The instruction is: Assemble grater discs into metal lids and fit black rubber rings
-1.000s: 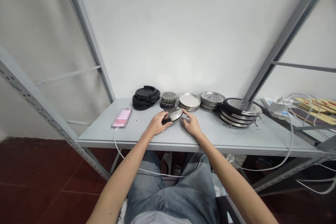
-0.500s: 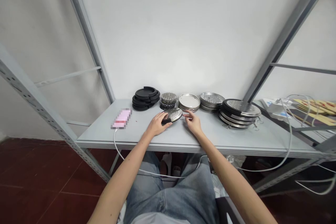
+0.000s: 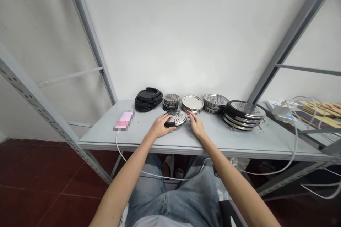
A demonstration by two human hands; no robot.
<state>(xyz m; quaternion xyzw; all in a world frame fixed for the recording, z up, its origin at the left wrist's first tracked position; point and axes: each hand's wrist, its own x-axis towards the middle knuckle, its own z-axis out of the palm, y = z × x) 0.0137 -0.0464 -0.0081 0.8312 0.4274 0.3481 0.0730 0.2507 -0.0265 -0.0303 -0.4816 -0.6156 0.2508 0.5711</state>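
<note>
A round perforated metal disc [image 3: 178, 116] with a black rim along its left side sits low over the front middle of the table. My left hand [image 3: 160, 126] grips it by the black part, fingers on the far side and thumb at the front edge. Just off the disc's right edge is my right hand [image 3: 196, 124], its fingers slightly bent and apart with nothing in them. Behind the disc stand a stack of small patterned metal rounds [image 3: 172, 101] and a stack of plain shiny metal plates [image 3: 192, 103].
Black ring-shaped covers [image 3: 148, 100] are piled at the back left. Perforated metal plates [image 3: 215, 101] and a stack of black-rimmed discs with wire hooks [image 3: 243, 113] stand to the right. A blurred pink phone-like object [image 3: 124, 120] trails a white cable [image 3: 160, 176] over the table's front edge.
The disc has come down from a tilt to lie flatter and has shifted slightly right. My right fingers have moved a little away from its edge. My left hand keeps its hold.
</note>
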